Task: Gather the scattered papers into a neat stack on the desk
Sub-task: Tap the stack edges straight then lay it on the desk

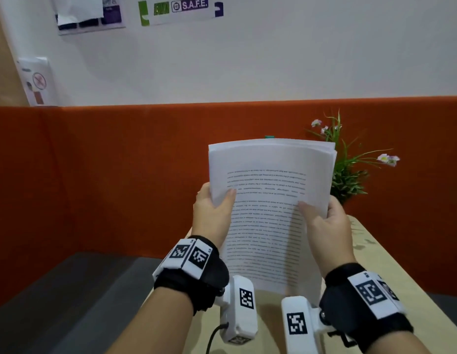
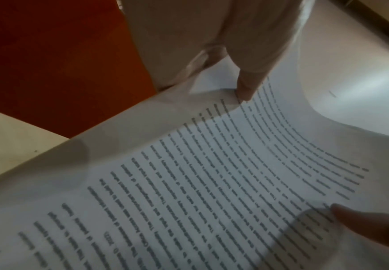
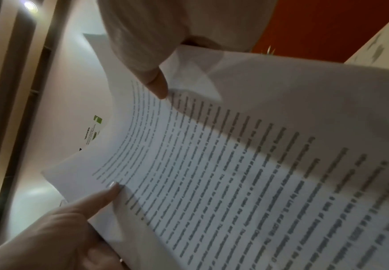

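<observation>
Orange partition (image 1: 94,175) and white wall back a pale wooden surface (image 1: 391,277) where a person holds the gathered papers (image 1: 271,200) upright, printed side toward the head camera with the text upside down, the bottom edge low near the surface, though contact cannot be confirmed. Left hand (image 1: 212,213) grips the left edge, thumb pressed across the front sheet and fingers hidden behind; right hand (image 1: 324,221) grips the right edge the same way, thumb on the page, so both hands are closed on the bundle. Wrist views show the sheets bowing between the two thumbs, and the top corners in the head view fan slightly, so the edges are not yet flush. A potted plant (image 1: 350,169) with small pink flowers stands just behind the right side of the sheets, near the partition. Judged from this moment, the collecting looks done and the squaring and laying down remain. Risks appear to lie in the grip and the curl: a loosened pinch could let inner sheets slide out and splay, a hard tap on the surface could crumple the lower edge, and a careless swing to the right could brush the plant's leaves, while lowering the bowed bundle flat may leave it skewed
</observation>
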Motion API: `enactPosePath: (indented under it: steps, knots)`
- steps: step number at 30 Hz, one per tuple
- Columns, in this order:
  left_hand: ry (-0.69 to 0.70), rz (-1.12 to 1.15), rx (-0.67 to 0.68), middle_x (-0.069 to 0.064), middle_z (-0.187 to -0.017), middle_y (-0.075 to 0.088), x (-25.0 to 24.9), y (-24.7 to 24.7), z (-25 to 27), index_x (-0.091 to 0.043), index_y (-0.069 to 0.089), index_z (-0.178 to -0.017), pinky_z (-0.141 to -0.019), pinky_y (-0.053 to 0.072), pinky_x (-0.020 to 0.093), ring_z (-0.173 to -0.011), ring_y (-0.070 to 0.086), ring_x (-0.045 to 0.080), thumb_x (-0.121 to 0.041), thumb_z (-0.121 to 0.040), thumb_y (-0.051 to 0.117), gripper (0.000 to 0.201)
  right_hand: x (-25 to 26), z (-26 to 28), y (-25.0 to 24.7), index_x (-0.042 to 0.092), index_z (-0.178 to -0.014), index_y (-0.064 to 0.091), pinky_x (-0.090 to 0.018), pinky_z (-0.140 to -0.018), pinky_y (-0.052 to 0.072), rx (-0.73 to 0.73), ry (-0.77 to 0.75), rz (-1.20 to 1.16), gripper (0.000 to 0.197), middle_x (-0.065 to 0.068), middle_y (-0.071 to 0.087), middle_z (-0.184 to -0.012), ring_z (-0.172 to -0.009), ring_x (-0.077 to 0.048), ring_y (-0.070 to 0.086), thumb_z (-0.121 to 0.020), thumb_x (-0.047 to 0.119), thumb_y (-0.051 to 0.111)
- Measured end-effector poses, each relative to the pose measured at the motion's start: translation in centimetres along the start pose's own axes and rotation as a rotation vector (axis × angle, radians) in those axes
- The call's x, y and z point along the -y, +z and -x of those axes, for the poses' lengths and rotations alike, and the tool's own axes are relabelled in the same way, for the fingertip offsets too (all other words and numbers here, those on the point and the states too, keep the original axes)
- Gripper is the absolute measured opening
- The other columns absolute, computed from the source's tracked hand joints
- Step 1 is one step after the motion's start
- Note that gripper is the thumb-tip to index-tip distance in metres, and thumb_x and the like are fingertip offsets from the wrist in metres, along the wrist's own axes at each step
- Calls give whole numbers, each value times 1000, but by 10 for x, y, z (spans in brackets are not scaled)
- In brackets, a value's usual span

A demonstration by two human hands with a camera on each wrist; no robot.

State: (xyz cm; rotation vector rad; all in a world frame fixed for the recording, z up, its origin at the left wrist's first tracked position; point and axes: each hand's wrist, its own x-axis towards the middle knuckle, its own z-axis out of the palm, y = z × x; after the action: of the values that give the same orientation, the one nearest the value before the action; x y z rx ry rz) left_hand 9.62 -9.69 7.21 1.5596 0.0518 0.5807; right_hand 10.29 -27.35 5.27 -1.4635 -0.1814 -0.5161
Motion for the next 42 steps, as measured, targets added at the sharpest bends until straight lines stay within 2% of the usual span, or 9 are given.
enactPosePath:
  steps: [4,7,11,16,23,27,33,39,42]
  knots:
    - [12,51,6,6,-106,69,-6,-1,1,-27,55,-96,-84,58,44,-98,70,26,-18,-93,55,9,5,-3,-1,29,-84,59,-31,-65,53,-50,-73,-42,16,5,68,-89,-84,-16,66,-89,13,59]
    - [95,-43,-29,5,-128,52,-13,-2,5,-32,33,-131,-97,51,47,-116,59,26,-24,-83,67,59,4,-2,-3,27,-85,60,-25,-61,50,2,-78,-61,14,4,69,-88,-82,-16,67,-88,14,62]
    - [661,-718,-265,6,-157,19,-59,0,7,-22,11,-152,-116,14,44,-145,18,21,-50,-72,68,102,1,-1,-8,25,-91,67,-18,-59,53,89,-35,-106,15,5,74,-89,-79,-10,71,-88,12,63]
    - [687,-1236,341,-1,-163,3,-91,27,-13,-29,1,-153,-118,-4,48,-150,1,17,-72,-73,51,103,6,1,-9,24,-95,69,-18,-56,52,172,-9,-142,13,5,74,-82,-72,-7,70,-88,15,62]
    - [838,-1201,522,-4,-157,26,-107,55,-1,-34,18,-150,-117,4,51,-146,20,15,-55,-77,58,86,5,-1,-9,23,-89,70,-21,-61,52,175,-36,-135,10,7,72,-79,-72,-5,66,-88,16,63]
    - [808,-1259,646,-7,-132,53,-115,58,-6,-30,38,-138,-100,32,41,-124,49,17,-52,-78,62,69,8,1,-11,25,-92,69,-16,-54,51,182,-53,-149,11,11,73,-74,-66,-1,67,-88,17,63]
    - [668,-1194,554,-1,-83,58,-118,47,-22,-20,57,-82,-80,47,33,-99,61,28,-35,-87,62,16,8,0,-14,21,-96,66,-26,-64,53,113,-27,16,11,4,72,-91,-82,-12,70,-85,20,68]
    - [513,-625,203,11,-108,72,-114,-16,-41,-12,68,-108,-87,49,33,-101,66,25,-31,-81,64,34,-18,-5,-47,18,-128,46,-44,-95,46,-163,182,52,67,-2,55,-123,-108,-23,56,-73,37,78]
    - [348,-312,139,14,-104,68,-89,-31,-33,-11,63,-105,-90,51,44,-94,64,24,-16,-88,63,17,-15,-14,-46,10,-130,50,-40,-96,43,-152,194,-128,56,-2,61,-121,-106,-19,58,-81,23,73]
